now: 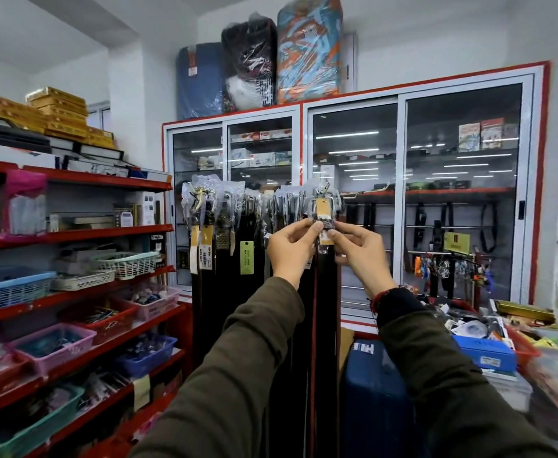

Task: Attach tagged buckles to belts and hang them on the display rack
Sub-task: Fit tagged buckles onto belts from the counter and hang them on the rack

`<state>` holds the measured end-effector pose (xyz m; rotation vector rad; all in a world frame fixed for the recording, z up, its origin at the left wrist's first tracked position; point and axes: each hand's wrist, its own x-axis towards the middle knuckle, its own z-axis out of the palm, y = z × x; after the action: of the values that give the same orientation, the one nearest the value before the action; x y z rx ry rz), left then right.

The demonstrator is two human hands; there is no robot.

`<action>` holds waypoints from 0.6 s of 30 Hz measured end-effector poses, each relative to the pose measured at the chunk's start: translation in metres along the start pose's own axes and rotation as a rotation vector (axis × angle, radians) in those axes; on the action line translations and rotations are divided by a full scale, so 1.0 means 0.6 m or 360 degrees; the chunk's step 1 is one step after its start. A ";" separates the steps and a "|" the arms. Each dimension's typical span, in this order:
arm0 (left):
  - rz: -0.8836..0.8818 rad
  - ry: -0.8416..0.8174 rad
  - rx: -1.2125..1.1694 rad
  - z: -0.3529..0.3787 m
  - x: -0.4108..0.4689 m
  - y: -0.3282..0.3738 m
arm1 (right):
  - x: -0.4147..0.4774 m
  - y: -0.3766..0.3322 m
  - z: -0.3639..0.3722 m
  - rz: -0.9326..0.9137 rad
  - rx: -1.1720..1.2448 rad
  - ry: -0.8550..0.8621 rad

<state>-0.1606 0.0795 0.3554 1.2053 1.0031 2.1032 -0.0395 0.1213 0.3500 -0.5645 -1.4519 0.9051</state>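
A row of dark belts [247, 292] hangs from the display rack in front of me, their buckles wrapped in clear plastic with yellow and green price tags. My left hand [290, 249] and my right hand [360, 252] are both raised at the rightmost belt [325, 309]. Their fingertips pinch its plastic-wrapped buckle [324, 223] from either side, just under an orange tag [322, 208]. The belt's strap hangs straight down between my forearms. The rack's hooks are hidden behind the plastic wrapping.
Red shelves [105, 233] with baskets of small goods line the left. A glass-door cabinet [403, 193] stands behind the rack. A cluttered counter [489, 335] with boxes sits at the right, and a blue suitcase [373, 391] stands below it.
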 end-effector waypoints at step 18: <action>0.1179 -0.0617 0.1988 -0.100 0.026 -0.050 | -0.015 0.088 -0.004 -0.0836 -0.1122 -0.0436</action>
<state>-0.2184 0.0882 0.3193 2.7764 1.9576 1.3845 -0.0454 0.1447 0.3024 -0.5325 -2.0514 0.0317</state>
